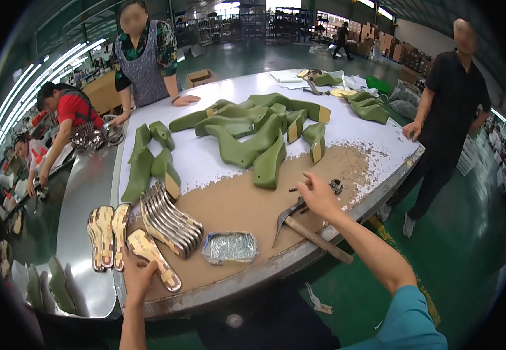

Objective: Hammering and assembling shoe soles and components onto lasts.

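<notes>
My left hand [138, 275] pinches the edge of a tan shoe insole [154, 259] with a shiny rim at the table's near left edge. Left of it lie several similar insoles [106, 233]; behind is a nested row of curved, metallic-edged insoles [171, 221]. My right hand [321, 198] is closed around dark metal pincers [336, 186], its fingers partly hiding them. Just below that hand lies a hammer with a wooden handle [320, 239] and a curved dark head [285, 221]. A small tray of nails [229, 247] sits between my hands.
Green shoe lasts [247, 140] are heaped across the white-covered table [206, 175], with more at its far right. Two lasts [60, 286] stand on the metal surface at left. One person [148, 64] leans at the far edge; another [454, 105] stands at the right corner.
</notes>
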Tool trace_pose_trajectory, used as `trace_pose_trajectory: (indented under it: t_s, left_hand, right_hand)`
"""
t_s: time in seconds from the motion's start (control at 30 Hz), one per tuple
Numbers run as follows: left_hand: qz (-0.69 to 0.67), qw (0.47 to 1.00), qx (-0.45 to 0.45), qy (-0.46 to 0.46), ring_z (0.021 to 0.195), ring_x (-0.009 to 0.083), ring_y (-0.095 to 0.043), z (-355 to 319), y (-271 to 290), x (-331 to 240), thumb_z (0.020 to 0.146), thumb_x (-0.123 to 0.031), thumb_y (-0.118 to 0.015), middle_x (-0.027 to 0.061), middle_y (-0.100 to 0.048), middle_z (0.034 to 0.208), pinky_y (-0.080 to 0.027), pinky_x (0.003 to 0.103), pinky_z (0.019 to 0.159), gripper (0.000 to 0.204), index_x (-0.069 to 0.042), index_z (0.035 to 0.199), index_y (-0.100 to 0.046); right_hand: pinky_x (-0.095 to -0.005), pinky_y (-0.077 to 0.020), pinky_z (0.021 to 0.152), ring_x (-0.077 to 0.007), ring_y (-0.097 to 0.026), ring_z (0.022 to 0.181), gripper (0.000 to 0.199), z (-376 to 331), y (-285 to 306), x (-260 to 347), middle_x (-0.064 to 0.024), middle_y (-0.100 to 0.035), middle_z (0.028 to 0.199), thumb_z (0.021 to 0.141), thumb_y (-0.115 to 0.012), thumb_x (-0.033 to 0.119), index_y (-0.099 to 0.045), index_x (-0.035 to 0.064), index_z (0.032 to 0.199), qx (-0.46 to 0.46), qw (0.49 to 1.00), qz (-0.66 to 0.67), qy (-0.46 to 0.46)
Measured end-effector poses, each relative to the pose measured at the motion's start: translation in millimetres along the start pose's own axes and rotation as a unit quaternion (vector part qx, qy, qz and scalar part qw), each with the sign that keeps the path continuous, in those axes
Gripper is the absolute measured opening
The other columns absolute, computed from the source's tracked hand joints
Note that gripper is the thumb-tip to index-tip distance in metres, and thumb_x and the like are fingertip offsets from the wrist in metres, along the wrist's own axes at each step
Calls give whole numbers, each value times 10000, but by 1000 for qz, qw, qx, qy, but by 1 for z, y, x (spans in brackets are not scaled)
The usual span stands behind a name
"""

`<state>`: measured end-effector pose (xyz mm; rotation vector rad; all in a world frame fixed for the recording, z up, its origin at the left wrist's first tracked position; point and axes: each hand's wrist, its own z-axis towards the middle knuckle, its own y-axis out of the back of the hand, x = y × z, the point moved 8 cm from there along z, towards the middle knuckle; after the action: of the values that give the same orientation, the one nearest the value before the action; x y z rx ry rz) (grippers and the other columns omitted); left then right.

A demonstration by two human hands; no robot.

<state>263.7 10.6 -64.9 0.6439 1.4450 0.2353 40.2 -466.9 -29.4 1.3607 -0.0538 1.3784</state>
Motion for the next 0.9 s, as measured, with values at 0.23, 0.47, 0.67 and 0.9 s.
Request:
trace_pose_trajectory:
  t_s: [0.23,0.47,0.67,0.9]
  left_hand:
    - [69,979,-168,-89,701,183,-531,-24,19,-23,728,8,-608,76,-512,787,-461,291,651,648,38,1352,-438]
    - [176,947,-145,-225,977,361,-591,-42,-30,-40,774,-72,-690,200,-555,1137,-491,403,824,402,-66,1172,-632]
    - [130,979,-122,-97,1131,366,-566,-28,-18,-37,752,-184,-753,261,-508,1281,-478,405,912,640,0,1309,-494]
    - [-197,966,-169,6,1069,194,-561,-8,8,22,863,-97,-655,131,-569,1210,-453,331,930,562,56,1342,-404]
  right_hand:
    - [-462,-447,944,-439,-472,1190,1163,73,-102,34,-312,-307,1384,701,-752,554,-116,-30,1480,45,971,-220,-85]
    - [-450,-439,990,-474,-479,1162,1113,90,-102,20,-378,-419,1251,657,-739,389,-125,-35,1482,54,955,-287,-53]
    - [-426,-495,884,-310,-611,1032,855,97,-30,-54,-208,-601,1113,692,-683,328,-367,-1,1414,-49,999,-6,-1]
    - [-339,-525,762,-231,-625,868,482,-27,-54,8,-128,-628,984,843,-577,361,-568,-18,1140,139,808,542,-185]
